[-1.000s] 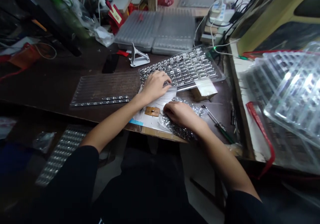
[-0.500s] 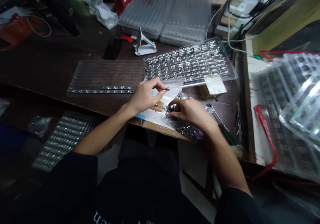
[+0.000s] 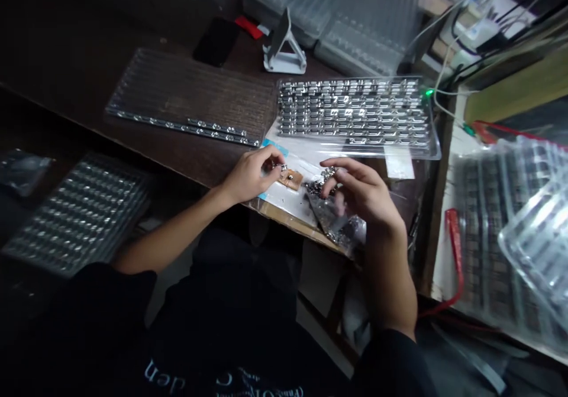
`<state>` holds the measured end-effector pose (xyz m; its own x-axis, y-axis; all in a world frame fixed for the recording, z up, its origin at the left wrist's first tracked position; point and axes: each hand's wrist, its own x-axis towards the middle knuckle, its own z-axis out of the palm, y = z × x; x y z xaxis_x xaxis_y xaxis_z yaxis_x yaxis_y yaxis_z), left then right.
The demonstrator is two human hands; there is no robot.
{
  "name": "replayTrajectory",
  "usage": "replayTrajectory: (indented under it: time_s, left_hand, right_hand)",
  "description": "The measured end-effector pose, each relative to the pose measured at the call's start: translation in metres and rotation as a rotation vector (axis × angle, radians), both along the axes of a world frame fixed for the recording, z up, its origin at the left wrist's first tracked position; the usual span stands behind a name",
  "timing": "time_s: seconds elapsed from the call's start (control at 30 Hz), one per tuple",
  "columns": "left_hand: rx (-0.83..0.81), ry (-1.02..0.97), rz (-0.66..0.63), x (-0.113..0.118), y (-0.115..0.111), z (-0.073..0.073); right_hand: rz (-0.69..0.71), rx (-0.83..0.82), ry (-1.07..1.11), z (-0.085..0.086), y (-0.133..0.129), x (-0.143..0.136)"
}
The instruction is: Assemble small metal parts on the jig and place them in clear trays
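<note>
My left hand [image 3: 249, 175] is closed in a pinch on a small shiny metal part [image 3: 283, 167], just above a small tan wooden block [image 3: 290, 179]. A tiny metal piece stands on that block. My right hand [image 3: 366, 190] is curled over a clear plastic bag [image 3: 337, 222] of loose metal parts. Between its thumb and fingers sit a few small metal parts [image 3: 329, 173]; their exact shape is too blurred to tell. Behind the hands lies a clear tray [image 3: 430, 142] with rows of metal parts. A ribbed clear tray [image 3: 177, 86] at left holds parts along its front grooves.
A white phone stand [image 3: 286, 65] and a dark phone [image 3: 216, 42] are at the back, before stacked clear trays [image 3: 364, 36]. More trays [image 3: 479, 207] are piled at right, near a red strap [image 3: 453, 255]. Filled trays [image 3: 80, 213] sit lower left.
My left hand has come down to the wooden block with its metal part. My right hand has lifted from the pile in the bag, with parts between its fingers. The view has turned.
</note>
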<state>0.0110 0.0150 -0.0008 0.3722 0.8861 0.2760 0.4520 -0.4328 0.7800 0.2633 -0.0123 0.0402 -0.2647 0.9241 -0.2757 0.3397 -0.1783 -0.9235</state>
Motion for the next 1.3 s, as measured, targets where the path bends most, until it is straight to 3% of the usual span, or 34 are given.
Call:
replayTrajectory:
  time_s: [0.1,0.17,0.23,0.4,0.57,0.8,0.97,1.17,1.3]
  left_hand:
    - [-0.005,-0.052,-0.020,-0.001,0.000,-0.002]
    - [-0.007,-0.069,-0.024,-0.001,0.000,-0.003]
    - [-0.008,-0.070,-0.018,-0.002,0.000,-0.004]
    - [0.005,-0.083,-0.017,-0.001,-0.001,-0.005]
    - [-0.009,-0.062,-0.001,-0.001,-0.001,-0.005]
    - [0.001,-0.041,-0.078,-0.002,0.000,-0.006]
    - [0.022,0.010,-0.096,-0.002,0.000,-0.008]
    - [0.071,0.058,-0.126,-0.002,0.000,-0.008]
    - [0.108,0.061,-0.110,0.000,-0.001,-0.011]
  right_hand:
    - [-0.157,0.255,-0.288,-0.006,0.004,0.001]
    - [-0.144,0.405,-0.490,-0.010,0.005,-0.001]
    - [-0.022,0.455,-0.565,-0.010,0.005,-0.004]
    - [0.312,0.469,-0.479,-0.008,0.003,-0.011]
    - [0.374,0.420,-0.524,-0.008,0.002,-0.014]
    - [0.304,0.405,-0.532,-0.002,0.000,-0.007]
    - [0.120,0.498,-0.544,-0.002,0.002,0.000]
    - [-0.021,0.489,-0.485,-0.010,0.002,-0.015]
    - [-0.044,0.469,-0.453,-0.016,0.002,-0.024]
